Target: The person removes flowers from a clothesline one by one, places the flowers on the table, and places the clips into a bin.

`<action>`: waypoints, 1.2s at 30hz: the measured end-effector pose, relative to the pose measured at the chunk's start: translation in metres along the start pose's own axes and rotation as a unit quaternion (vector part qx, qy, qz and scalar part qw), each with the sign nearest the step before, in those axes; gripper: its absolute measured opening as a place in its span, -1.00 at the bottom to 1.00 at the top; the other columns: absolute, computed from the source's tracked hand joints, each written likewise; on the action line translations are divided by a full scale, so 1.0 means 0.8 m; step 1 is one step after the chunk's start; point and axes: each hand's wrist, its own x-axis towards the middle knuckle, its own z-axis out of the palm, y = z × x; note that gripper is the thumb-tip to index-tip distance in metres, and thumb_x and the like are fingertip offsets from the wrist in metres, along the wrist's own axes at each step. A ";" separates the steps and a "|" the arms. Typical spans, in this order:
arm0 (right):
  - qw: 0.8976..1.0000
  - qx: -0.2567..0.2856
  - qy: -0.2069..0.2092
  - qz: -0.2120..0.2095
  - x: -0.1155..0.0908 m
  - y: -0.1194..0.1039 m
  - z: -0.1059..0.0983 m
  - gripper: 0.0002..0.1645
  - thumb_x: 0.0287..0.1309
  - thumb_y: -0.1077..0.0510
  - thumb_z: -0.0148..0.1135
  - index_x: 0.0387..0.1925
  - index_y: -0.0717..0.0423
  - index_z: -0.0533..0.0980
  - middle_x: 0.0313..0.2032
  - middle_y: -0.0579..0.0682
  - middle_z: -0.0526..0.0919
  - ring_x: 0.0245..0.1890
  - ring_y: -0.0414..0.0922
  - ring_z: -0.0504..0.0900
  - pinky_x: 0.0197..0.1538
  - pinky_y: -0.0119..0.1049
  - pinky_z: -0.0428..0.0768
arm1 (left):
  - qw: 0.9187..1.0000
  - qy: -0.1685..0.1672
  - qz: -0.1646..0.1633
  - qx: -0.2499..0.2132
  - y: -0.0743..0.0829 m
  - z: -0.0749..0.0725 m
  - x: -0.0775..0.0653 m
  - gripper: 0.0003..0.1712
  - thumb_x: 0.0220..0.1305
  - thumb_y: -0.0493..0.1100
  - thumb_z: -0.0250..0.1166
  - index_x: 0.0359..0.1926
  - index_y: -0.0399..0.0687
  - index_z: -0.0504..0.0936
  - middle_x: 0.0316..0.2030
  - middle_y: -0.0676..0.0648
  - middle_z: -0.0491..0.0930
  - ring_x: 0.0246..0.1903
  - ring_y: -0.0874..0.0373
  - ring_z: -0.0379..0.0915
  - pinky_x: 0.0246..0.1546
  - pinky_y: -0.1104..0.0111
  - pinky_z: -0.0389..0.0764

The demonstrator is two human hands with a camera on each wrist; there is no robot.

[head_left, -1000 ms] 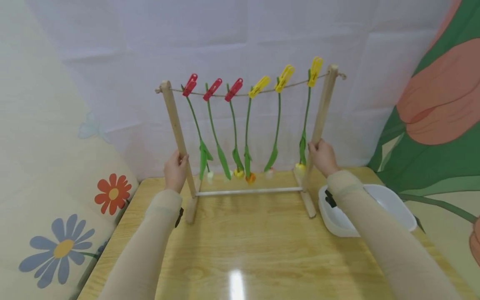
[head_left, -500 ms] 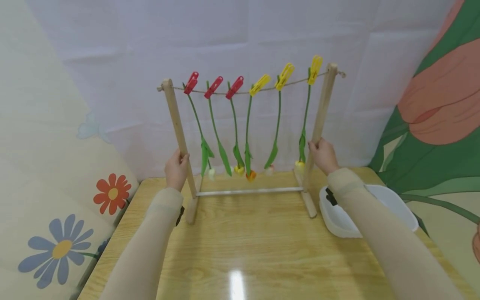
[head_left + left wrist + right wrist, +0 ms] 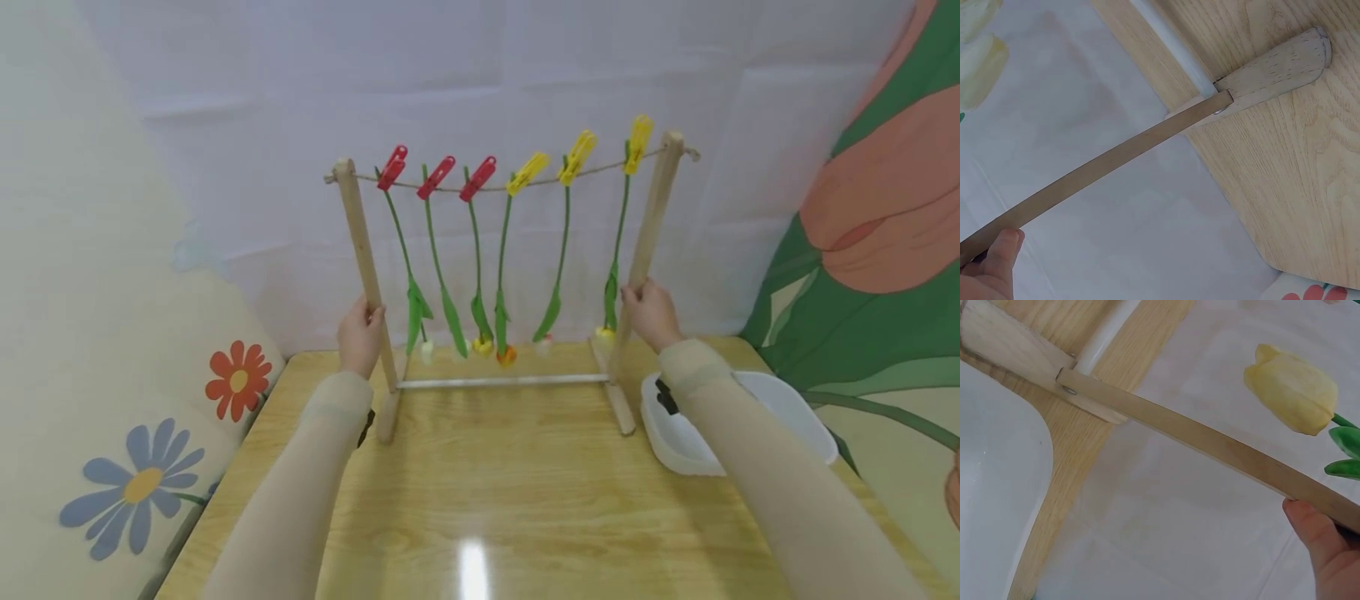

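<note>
A wooden drying rack [image 3: 365,250] stands on the table, its two posts joined by a white bar [image 3: 502,382] below and a string above. My left hand [image 3: 360,340] grips the left post partway up; my right hand [image 3: 652,317] grips the right post [image 3: 654,217]. In both wrist views a thumb lies along the post, the other fingers mostly hidden. From the string several tulips hang head down, held by red clothespins [image 3: 477,179] on the left and yellow clothespins [image 3: 577,157] on the right. A yellow tulip [image 3: 1294,390] hangs near the right post.
A white basin [image 3: 787,417] sits at the table's right side, partly behind the right forearm. The wooden table [image 3: 487,483] meets a white cloth backdrop [image 3: 480,75] behind the rack. Flower-printed cloth [image 3: 135,333] hangs at the left, more at the right.
The head view shifts slightly, so the rack and left hand appear a little further right. Both hands keep hold of the posts, and the clothespins and tulips stay on the string.
</note>
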 end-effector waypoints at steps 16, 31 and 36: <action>1.000 -0.023 0.007 0.001 0.003 0.001 -0.001 -0.60 0.52 0.15 -0.11 -0.13 0.52 0.41 -0.24 0.40 0.54 -0.23 0.20 0.50 -0.17 -0.06 0.51 | 0.998 -0.059 -0.017 -0.025 0.007 0.001 0.000 -0.67 0.56 -0.29 -0.02 0.22 -0.39 0.34 0.21 -0.45 0.43 0.34 -0.31 0.30 0.34 -0.08 0.42; 0.999 -0.022 -0.048 -0.004 -0.008 0.003 -0.005 -0.41 0.56 0.02 -0.15 0.08 0.60 0.30 -0.01 0.57 0.50 0.05 0.40 0.50 0.13 0.18 0.54 | 0.996 -0.085 0.001 -0.024 0.012 -0.016 -0.019 -0.29 0.58 -0.24 -0.05 0.59 -0.18 -0.14 0.51 -0.36 0.05 0.49 -0.32 -0.03 0.45 -0.10 0.19; 0.997 -0.028 -0.077 -0.015 -0.021 0.001 -0.017 -0.30 0.57 -0.01 -0.15 0.27 0.63 0.18 0.20 0.62 0.36 0.20 0.45 0.41 0.23 0.28 0.48 | 0.996 -0.091 0.009 -0.019 0.022 -0.024 -0.030 -0.29 0.61 -0.17 -0.07 0.58 -0.22 -0.16 0.53 -0.34 0.02 0.52 -0.30 -0.11 0.50 -0.11 0.07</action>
